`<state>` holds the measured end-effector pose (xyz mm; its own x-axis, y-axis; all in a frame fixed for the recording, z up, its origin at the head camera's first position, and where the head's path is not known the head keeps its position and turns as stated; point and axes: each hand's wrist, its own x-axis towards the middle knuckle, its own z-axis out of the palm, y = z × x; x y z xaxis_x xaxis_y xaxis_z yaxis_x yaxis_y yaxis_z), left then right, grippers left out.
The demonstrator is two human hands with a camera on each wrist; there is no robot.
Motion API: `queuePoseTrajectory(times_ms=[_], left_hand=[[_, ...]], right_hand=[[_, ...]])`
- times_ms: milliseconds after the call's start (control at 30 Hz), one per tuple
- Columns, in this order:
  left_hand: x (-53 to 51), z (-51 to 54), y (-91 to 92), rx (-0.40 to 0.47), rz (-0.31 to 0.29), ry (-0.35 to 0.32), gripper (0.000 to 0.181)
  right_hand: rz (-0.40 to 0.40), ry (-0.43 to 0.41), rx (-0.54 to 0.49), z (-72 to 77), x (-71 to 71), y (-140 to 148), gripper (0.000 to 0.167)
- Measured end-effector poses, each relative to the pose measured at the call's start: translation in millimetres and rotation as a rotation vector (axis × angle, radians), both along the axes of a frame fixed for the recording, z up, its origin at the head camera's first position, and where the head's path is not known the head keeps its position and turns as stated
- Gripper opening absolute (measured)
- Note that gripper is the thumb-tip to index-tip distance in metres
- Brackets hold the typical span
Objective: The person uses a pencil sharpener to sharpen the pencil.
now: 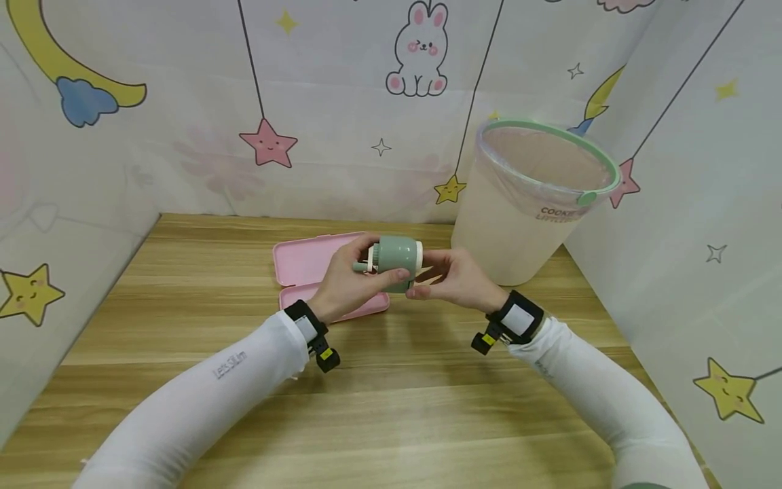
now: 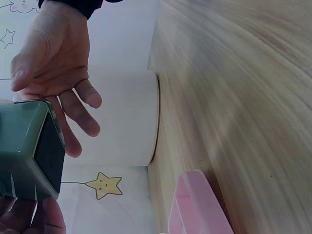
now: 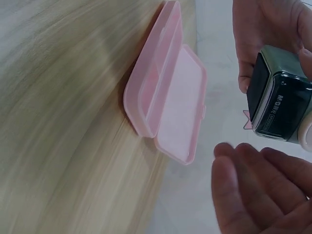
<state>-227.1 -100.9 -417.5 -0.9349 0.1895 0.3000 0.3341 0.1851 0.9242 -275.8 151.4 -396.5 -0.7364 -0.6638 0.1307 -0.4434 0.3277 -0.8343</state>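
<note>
My left hand [image 1: 342, 278] grips a green crank pencil sharpener [image 1: 397, 252] above the table, thumb across its near side. Its crank points left and its white round end faces right. In the right wrist view the sharpener [image 3: 287, 107] shows a dark see-through front with lettering. Close to the white end is my right hand [image 1: 461, 280], its fingers loosely bent; in the left wrist view that hand [image 2: 58, 73] holds nothing. Behind and below the left hand an opened pink pencil case [image 1: 305, 261] lies on the table, partly hidden; in the right wrist view its tray [image 3: 146, 92] has compartments.
A tall cream bin [image 1: 513, 224] with a green rim and a clear liner stands at the back right of the wooden table [image 1: 391, 407]. Printed curtains [image 1: 342, 88] hang behind the table and along both sides.
</note>
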Motion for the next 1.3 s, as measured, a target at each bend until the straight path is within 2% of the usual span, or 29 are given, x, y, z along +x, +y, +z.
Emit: queuePoseTrajectory(times_ms=[233,433,633,767,933,967,1067,1167,1200,1300], left_hand=[[-5.0,-3.5,7.8,-0.09,0.021,-0.071,0.06],[-11.6,-12.3,23.2,-0.224,0.05,-0.071,0.066],[-15.8,-22.1,37.4,-0.286,0.042,-0.084,0.064],[-16.9,-29.5,45.6,-0.321,0.033,-0.087,0.062],[-18.8,-39.6,52.1,-0.334,0.021,-0.085,0.06],[-25.4,-51.0,51.0,-0.33,0.011,-0.062,0.062],[-33.6,-63.4,54.5,-0.34,-0.01,-0.067,0.063],[-49.6,-87.0,58.6,-0.352,-0.018,-0.069,0.066],[-50.5,-87.2,62.3,-0.364,-0.008,-0.088,0.065],[-59.3,-98.9,66.9,-0.373,0.011,-0.086,0.067]], right_hand=[[-0.11,0.087,0.166,-4.7,-0.8,10,0.069],[-0.169,0.171,0.275,-10.9,-1.2,23,0.078],[-0.209,0.246,0.374,-17.3,-2.5,31,0.098],[-0.226,0.247,0.418,-20.1,-0.8,36,0.108],[-0.233,0.251,0.423,-23.4,0.8,41,0.111],[-0.235,0.25,0.422,-24.0,1.1,42,0.111],[-0.241,0.251,0.426,-26.2,0.8,44,0.112],[-0.246,0.253,0.436,-28.3,0.1,46,0.113],[-0.247,0.252,0.438,-28.8,0.0,46,0.113],[-0.252,0.247,0.44,-29.5,0.2,47,0.115]])
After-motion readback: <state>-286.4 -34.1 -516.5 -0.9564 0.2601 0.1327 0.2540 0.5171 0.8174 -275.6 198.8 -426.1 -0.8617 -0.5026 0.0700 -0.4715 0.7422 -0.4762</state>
